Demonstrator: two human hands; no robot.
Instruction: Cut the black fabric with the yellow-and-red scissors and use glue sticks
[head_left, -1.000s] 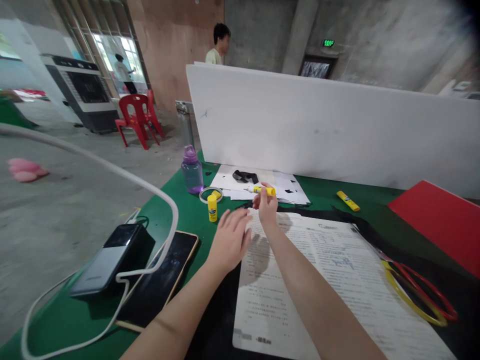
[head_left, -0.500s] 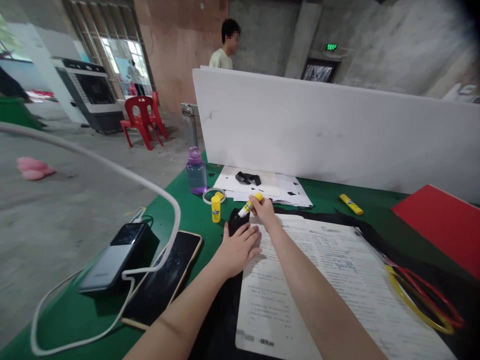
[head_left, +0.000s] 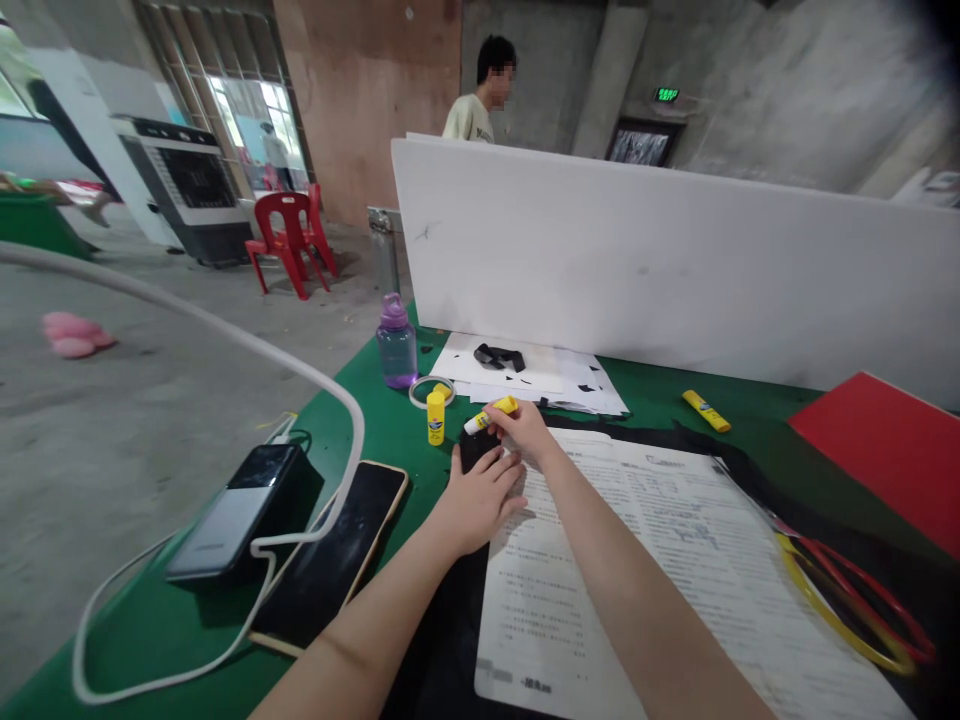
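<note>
A spare glue stick [head_left: 435, 417] and phone [head_left: 330, 560] sit near the left hand [head_left: 476, 505].

Colours on the green table cover [head_left: 382, 430]
Glue stick [head_left: 491, 411] yellow with a white tip; paper scrap [head_left: 472, 450] black; printed sheet [head_left: 637, 540] white with fine black text; bottle [head_left: 397, 343] purple; card [head_left: 877, 450] red; hoops [head_left: 821, 597] yellow and red; board [head_left: 675, 270] plain white.

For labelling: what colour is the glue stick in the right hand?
The plastic glue stick is yellow with a white tip; head view.
</note>
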